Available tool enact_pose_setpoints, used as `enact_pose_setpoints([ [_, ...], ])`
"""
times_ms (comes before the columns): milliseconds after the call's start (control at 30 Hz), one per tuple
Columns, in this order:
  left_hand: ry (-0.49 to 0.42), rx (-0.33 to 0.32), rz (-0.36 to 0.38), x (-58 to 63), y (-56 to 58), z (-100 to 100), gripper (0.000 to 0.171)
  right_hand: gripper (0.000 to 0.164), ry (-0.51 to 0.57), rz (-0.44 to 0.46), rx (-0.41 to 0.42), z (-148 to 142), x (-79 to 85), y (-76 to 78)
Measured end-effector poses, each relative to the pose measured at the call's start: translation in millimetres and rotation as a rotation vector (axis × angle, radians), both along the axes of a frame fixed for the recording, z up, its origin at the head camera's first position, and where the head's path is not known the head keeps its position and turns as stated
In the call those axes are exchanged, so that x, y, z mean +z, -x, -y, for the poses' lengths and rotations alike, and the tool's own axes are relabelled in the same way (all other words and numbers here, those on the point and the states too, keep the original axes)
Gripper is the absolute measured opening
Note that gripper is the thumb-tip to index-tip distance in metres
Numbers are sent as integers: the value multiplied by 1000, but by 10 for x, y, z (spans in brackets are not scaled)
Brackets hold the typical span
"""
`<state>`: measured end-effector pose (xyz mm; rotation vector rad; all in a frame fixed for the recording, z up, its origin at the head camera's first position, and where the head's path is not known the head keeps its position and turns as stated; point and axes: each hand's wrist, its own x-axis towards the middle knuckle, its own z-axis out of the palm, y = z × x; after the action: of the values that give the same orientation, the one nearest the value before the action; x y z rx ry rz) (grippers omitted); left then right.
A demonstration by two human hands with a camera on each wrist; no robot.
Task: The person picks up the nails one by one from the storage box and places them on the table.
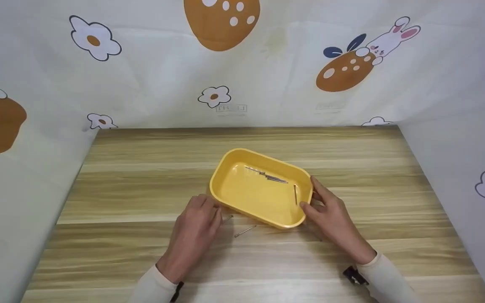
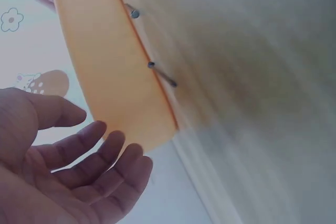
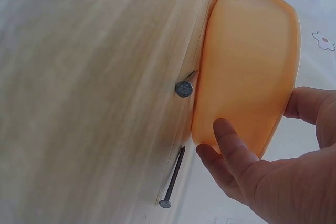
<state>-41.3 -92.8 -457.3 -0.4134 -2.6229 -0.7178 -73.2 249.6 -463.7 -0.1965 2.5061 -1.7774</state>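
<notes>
A shallow yellow plastic tray (image 1: 242, 204) stands on the wooden table, turned at an angle. My right hand (image 1: 331, 214) grips its right end, thumb at the rim and fingers against the outer wall. Beside the tray's left corner is my left hand (image 1: 196, 227), fingers loosely bent; the left wrist view shows nothing held in it. Several thin nails (image 1: 274, 178) lie together along the tray's far side, and a single nail (image 1: 295, 195) lies near its right end. On the table in front rests a nail (image 1: 246, 231); another nail (image 1: 228, 219) is partly hidden by my left hand.
In the right wrist view a loose nail (image 3: 173, 177) lies on the table near my right fingers. The wooden tabletop (image 1: 141, 168) meets a patterned white sheet (image 1: 150, 84) at the back and both sides.
</notes>
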Motion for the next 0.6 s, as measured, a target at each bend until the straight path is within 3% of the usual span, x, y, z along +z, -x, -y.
enact_pose_setpoints([
  [167, -22, 11, -36, 67, 24, -28, 5, 81, -12, -1, -7, 3, 9, -3],
  [600, -63, 8, -17, 125, 50, -98, 6, 82, -9, 3, -9, 5, 8, -1],
])
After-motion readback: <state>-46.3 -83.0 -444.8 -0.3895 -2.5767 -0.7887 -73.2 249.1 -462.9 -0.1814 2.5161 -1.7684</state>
